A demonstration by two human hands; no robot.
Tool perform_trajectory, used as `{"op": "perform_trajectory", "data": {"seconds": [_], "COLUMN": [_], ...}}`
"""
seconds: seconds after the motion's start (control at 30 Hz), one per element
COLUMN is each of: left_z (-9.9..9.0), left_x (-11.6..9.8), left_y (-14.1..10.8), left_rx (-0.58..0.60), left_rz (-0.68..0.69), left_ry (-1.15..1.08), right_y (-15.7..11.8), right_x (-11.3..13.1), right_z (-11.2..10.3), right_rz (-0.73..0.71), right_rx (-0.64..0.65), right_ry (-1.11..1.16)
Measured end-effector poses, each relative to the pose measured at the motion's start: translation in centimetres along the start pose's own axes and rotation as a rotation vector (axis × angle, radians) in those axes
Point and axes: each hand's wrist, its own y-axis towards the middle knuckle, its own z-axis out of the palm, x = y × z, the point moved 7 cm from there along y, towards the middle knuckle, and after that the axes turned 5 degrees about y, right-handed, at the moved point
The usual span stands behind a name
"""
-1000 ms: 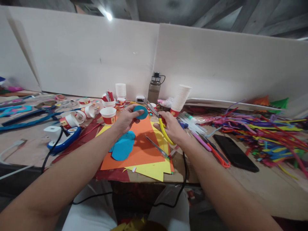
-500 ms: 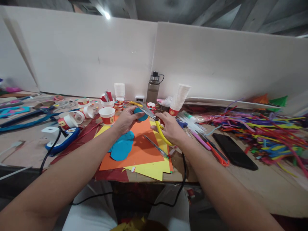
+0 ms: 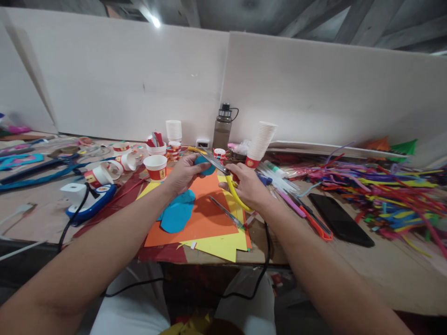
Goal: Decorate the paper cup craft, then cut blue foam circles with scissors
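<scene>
My left hand (image 3: pixel 185 174) is closed on a small rounded piece of blue paper (image 3: pixel 205 166), held up above the orange sheet. My right hand (image 3: pixel 242 184) grips a pair of scissors (image 3: pixel 233 190) with yellow handles. The scissor blades point left and lie against the blue piece. Larger blue paper cut-outs (image 3: pixel 177 216) rest on the orange paper (image 3: pixel 206 223), below my left hand. A pen (image 3: pixel 226 211) lies on the orange paper below my right hand. Yellow paper (image 3: pixel 218 246) sticks out from under the orange sheet.
A white-and-red paper cup (image 3: pixel 155 168) stands left of my left hand. Behind are a water bottle (image 3: pixel 222 130) and a tall cup stack (image 3: pixel 261 142). To the right lie a box cutter (image 3: pixel 319 225), a black phone (image 3: pixel 340 218) and many coloured pipe cleaners (image 3: pixel 394 195).
Almost nothing differs. The blue piece in my left hand appears turned very slightly against the scissor blades; both hands stay in the same place.
</scene>
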Motion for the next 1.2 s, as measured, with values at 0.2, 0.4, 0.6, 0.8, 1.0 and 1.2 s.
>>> {"op": "perform_trajectory", "data": {"seconds": [0.2, 0.4, 0.6, 0.8, 1.0, 1.2], "left_z": [0.16, -0.14, -0.24, -0.49, -0.69, -0.71], "left_x": [-0.17, -0.08, -0.48, -0.4, 0.24, 0.3], "left_y": [-0.04, 0.27, 0.44, 0.66, 0.74, 0.6], "left_rx": [0.019, 0.034, 0.041, 0.041, 0.071, 0.08], "left_rz": [0.009, 0.017, 0.052, 0.086, 0.103, 0.102], "left_ry": [0.006, 0.04, 0.031, 0.105, 0.169, 0.23], "right_y": [0.03, 0.08, 0.02, -0.14, -0.18, -0.11], "right_x": [0.03, -0.14, -0.23, -0.26, -0.26, -0.25], "right_z": [-0.13, -0.3, -0.69, -0.32, -0.23, -0.15], "right_rz": [0.008, -0.004, 0.036, 0.031, 0.023, 0.014], "right_rx": [-0.002, 0.011, -0.017, 0.026, 0.037, 0.041], "right_ry": [-0.037, -0.085, -0.068, -0.062, -0.071, -0.083]}}
